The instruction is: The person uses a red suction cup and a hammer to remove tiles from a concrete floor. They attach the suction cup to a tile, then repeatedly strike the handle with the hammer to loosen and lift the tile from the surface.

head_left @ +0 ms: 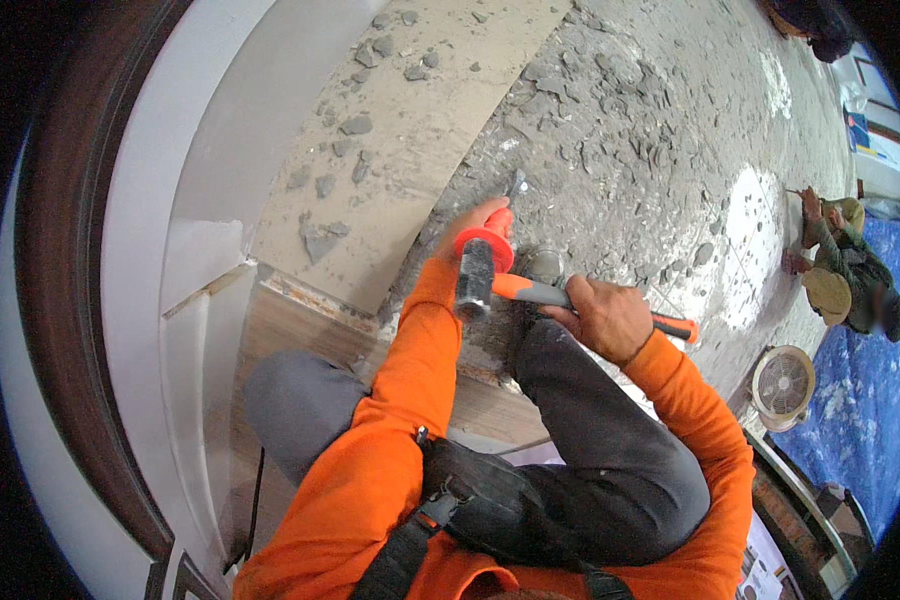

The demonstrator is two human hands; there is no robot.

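Observation:
My left hand (470,222) is closed round a chisel with a red grip and a round red hand guard (500,252). The chisel's metal end (517,184) points away from me, low over the rough grey floor. My right hand (613,318) grips the orange and grey handle of a hammer (473,282). Its dark, heavy head is right at the hand guard in this view, covering part of it; whether it touches the chisel I cannot tell. Part of my left hand is hidden behind the guard. Loose grey chips (625,130) lie scattered beyond the chisel.
A smooth beige floor strip (370,200) with rubble on it runs along the white wall (210,150) at left. Another person (850,255) crouches on the right, near a round fan (782,385) and a blue tarp (870,400). My bent knees flank the work spot.

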